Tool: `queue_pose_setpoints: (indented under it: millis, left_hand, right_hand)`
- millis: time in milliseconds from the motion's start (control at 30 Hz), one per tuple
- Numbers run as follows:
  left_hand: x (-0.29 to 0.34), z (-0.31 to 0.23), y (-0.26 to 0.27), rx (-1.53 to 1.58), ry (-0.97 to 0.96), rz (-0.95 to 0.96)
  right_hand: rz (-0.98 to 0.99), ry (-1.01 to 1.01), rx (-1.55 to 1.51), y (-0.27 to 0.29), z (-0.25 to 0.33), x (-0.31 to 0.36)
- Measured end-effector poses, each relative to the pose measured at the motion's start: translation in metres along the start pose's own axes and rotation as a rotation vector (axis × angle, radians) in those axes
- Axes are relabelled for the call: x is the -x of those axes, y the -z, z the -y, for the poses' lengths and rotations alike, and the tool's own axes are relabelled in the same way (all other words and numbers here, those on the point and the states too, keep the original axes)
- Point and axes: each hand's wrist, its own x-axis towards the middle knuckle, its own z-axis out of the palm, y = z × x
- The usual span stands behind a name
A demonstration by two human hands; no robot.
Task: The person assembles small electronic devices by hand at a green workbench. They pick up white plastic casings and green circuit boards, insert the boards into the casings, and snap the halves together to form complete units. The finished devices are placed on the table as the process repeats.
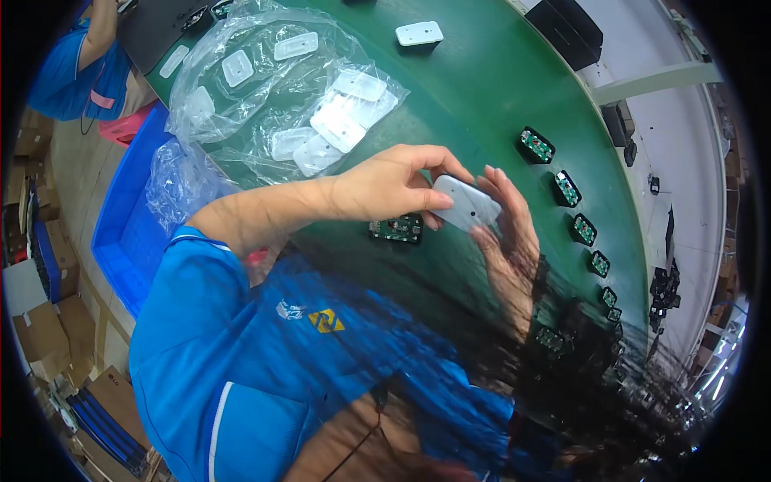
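Between my two hands is a white rounded-rectangle plastic cover (466,204), tilted, with small dark holes and a dark edge behind it. My left hand (401,183) grips its left end, thumb on the white face and fingers curled over the top. My right hand (507,221) holds the other end, thumb at the lower edge and fingers up behind the far side. Whether a black case is fitted behind the cover is hidden. Under my left wrist, a black case with a green circuit board (396,230) lies on the green table, partly covered by my hand.
A transparent plastic bag (241,112) with several white covers (337,127) lies left of my hands. Black cases with circuit boards (567,188) line the right side. A white-topped black case (419,34) stands far off. A blue bin (120,217) and another person (72,68) are left. Dark hair strands blur the lower right.
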Motion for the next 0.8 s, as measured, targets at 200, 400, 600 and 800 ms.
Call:
queue_pose_setpoints:
  millis: [200, 400, 600, 800]
  left_hand:
    - [0.004, 0.006, -0.012, -0.097, -0.114, -0.077]
    - [0.004, 0.010, -0.016, -0.354, -0.269, -0.107]
    - [-0.044, 0.016, 0.002, -0.214, -0.110, -0.119]
    - [-0.147, 0.027, 0.063, -0.147, -0.036, -0.419]
  right_hand:
    - [-0.123, -0.149, -0.356, -0.021, -0.009, 0.009]
    - [-0.290, 0.116, -0.109, -0.031, -0.012, 0.005]
    - [-0.375, -0.051, -0.358, -0.030, -0.038, -0.010]
    - [-0.595, -0.128, -0.312, 0.006, -0.044, 0.009]
